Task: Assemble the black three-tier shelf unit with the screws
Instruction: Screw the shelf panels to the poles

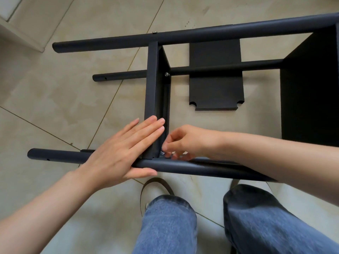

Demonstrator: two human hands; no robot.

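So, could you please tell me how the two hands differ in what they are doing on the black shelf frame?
The left hand lies flat, fingers straight, pressing the black metal shelf panel; the right hand curls its fingertips around a small silver screw at the corner. Both work beside the near black round pole.

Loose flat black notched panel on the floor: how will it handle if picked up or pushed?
The flat black notched panel looks thin and rigid, so probably stiff, not floppy. Lying flat on the smooth tiled floor, it would likely slide rather than roll or tip. A black tube crosses over it, so lifting it straight up may snag.
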